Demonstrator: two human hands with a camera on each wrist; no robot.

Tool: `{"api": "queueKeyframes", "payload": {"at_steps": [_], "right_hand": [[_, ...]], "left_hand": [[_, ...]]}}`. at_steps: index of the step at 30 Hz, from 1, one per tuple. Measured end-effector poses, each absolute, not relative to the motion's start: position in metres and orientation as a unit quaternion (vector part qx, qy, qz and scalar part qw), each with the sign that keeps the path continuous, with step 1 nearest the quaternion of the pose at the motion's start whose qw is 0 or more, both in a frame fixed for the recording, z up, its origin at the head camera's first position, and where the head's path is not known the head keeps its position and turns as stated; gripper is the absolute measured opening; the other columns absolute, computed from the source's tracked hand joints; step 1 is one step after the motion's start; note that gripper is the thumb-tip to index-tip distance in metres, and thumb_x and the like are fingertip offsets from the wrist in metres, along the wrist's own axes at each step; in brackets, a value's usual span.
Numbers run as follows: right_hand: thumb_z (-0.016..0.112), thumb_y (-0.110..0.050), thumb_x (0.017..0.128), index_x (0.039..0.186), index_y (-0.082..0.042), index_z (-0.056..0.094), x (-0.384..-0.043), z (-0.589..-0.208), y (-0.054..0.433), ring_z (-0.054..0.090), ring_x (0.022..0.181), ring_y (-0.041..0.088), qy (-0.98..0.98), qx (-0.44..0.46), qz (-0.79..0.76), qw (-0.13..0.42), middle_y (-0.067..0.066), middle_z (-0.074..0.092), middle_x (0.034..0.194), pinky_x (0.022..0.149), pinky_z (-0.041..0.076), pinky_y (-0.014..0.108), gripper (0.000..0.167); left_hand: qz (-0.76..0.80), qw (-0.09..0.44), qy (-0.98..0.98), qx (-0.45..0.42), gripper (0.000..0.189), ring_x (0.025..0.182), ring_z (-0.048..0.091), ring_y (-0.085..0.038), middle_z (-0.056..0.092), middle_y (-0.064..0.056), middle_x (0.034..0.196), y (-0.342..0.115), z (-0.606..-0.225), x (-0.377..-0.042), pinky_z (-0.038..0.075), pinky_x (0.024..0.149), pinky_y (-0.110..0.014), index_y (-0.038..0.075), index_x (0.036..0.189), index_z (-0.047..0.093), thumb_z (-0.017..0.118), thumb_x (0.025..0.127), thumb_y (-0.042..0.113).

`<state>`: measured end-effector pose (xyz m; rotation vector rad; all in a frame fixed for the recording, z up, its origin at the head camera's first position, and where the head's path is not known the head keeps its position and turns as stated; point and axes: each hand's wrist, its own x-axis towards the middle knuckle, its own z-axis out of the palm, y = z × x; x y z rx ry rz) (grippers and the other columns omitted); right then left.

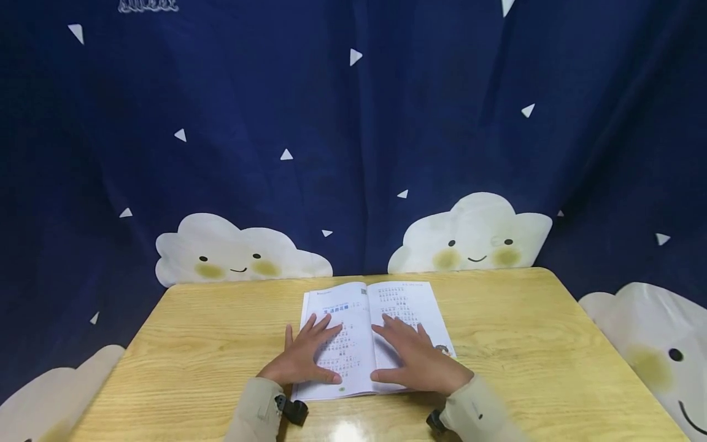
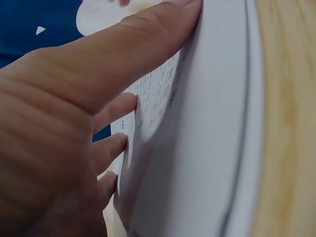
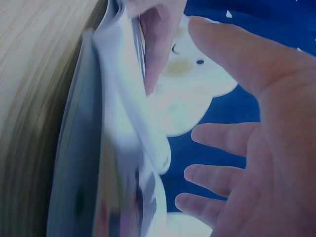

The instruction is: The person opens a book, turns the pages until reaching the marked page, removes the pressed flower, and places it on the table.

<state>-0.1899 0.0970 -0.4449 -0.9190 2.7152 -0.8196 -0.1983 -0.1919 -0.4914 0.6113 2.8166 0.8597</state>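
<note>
An open book with printed text lies on the wooden table, its spine running away from me. Over the left page, my left hand is spread, thumb toward the spine. In the left wrist view that hand's fingertips touch the printed page, with its thumb straight along the lower part. My right hand spreads across the right page in the head view. The right wrist view has this hand with straight fingers apart from the curved pages, while other fingers are at the book's edge.
The light wooden table extends to both sides of the book. Behind it hangs a dark blue curtain with white triangles and smiling clouds. Black wrist straps with small devices sit at both sleeves.
</note>
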Motion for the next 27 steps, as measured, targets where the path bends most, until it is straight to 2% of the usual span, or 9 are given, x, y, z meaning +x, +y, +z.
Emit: {"api": "queueKeyframes", "payload": {"at_steps": [5, 12, 21, 27], "right_hand": [[0.067, -0.061, 0.080, 0.148, -0.015, 0.040, -0.188, -0.446, 0.129, 0.022, 0.144, 0.035, 0.914, -0.280, -0.282, 0.078, 0.015, 0.027, 0.156, 0.110, 0.005, 0.067, 0.087], [0.079, -0.053, 0.073, 0.148, -0.013, 0.039, -0.187, -0.446, 0.162, 0.023, 0.144, 0.032, 0.920, -0.221, -0.304, 0.109, 0.012, 0.028, 0.156, 0.111, 0.005, 0.065, 0.094], [0.085, -0.045, 0.068, 0.147, -0.008, 0.038, -0.186, -0.450, 0.186, 0.027, 0.142, 0.036, 0.923, -0.233, -0.285, 0.109, 0.014, 0.033, 0.154, 0.106, 0.005, 0.072, 0.099], [0.085, -0.042, 0.069, 0.146, -0.008, 0.041, -0.187, -0.451, 0.188, 0.030, 0.140, 0.033, 0.923, -0.225, -0.292, 0.109, 0.012, 0.037, 0.152, 0.108, 0.006, 0.070, 0.096]], "left_hand": [[0.292, 0.073, 0.933, 0.199, 0.104, 0.147, -0.001, -0.036, 0.017, -0.007, 0.160, -0.188, -0.493, -0.201, -0.016, 0.104, -0.069, 0.028, 0.150, 0.036, 0.079, 0.063, 0.064], [0.300, 0.069, 0.933, 0.187, 0.105, 0.147, -0.001, -0.036, 0.019, -0.006, 0.160, -0.189, -0.495, -0.200, -0.017, 0.104, -0.068, 0.026, 0.149, 0.038, 0.081, 0.061, 0.063], [0.302, 0.066, 0.932, 0.189, 0.105, 0.147, -0.001, -0.037, 0.017, -0.007, 0.160, -0.189, -0.495, -0.198, -0.016, 0.103, -0.069, 0.026, 0.150, 0.037, 0.080, 0.062, 0.062], [0.302, 0.063, 0.931, 0.194, 0.104, 0.147, -0.001, -0.038, 0.016, -0.009, 0.160, -0.189, -0.493, -0.199, -0.017, 0.103, -0.069, 0.023, 0.150, 0.036, 0.080, 0.064, 0.061]]}}
